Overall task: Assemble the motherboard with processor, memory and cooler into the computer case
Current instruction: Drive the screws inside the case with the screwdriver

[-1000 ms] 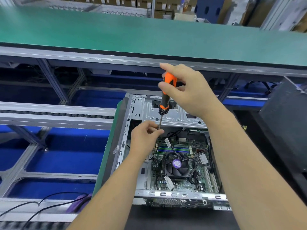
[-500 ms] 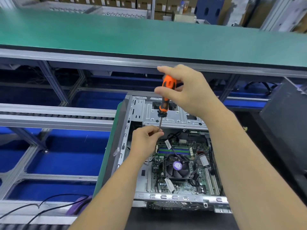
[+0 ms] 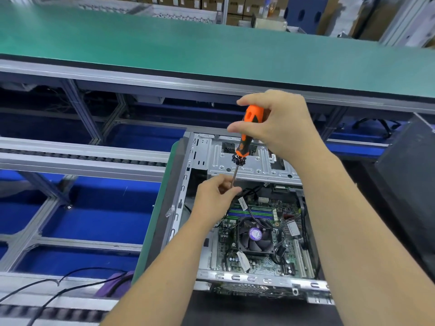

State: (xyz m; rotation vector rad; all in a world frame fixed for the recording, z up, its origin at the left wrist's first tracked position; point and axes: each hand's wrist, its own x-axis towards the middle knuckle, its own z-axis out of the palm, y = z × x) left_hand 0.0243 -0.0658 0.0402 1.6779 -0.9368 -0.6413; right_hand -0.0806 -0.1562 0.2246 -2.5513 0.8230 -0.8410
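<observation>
Pinching the thin steel shaft low down, the left hand (image 3: pixel 215 196) steadies the screwdriver (image 3: pixel 247 137) over the motherboard (image 3: pixel 266 238), seated in the open computer case (image 3: pixel 202 161). Right hand (image 3: pixel 280 124) wraps the orange handle; board likely stiff, fragile, best handled by edges.

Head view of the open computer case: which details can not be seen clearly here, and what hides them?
- Tip of the orange-and-black screwdriver: hidden behind the left hand, which pinches the shaft.
- The screw being driven, if any: not visible, same hand covers it.
- Right side of the green motherboard: partly covered by the right forearm.
- Print on the purple label of the black cooler fan: too small to read.
</observation>
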